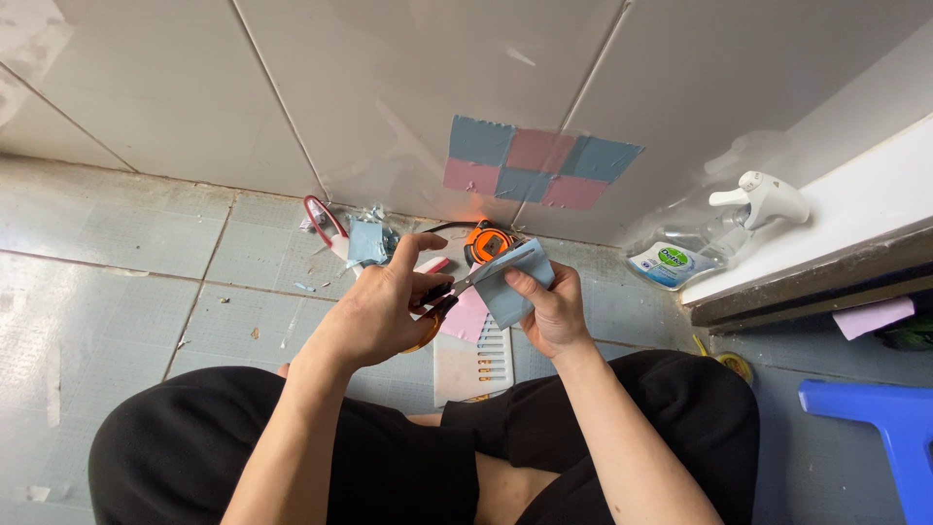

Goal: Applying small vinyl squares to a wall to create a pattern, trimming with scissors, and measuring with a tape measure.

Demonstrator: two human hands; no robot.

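I see my left hand (384, 306) closed around the handles of the scissors (449, 292), whose blades run toward two o'clock and meet the lower left edge of the blue sheet (515, 282). My right hand (549, 311) pinches that sheet from its four o'clock side, thumb on top, holding it tilted above the floor (126, 262). A pink sheet (466, 319) and a white slotted tray (476, 365) lie below. An orange tape measure (486, 241) sits at twelve o'clock, a spray bottle (719, 233) at three.
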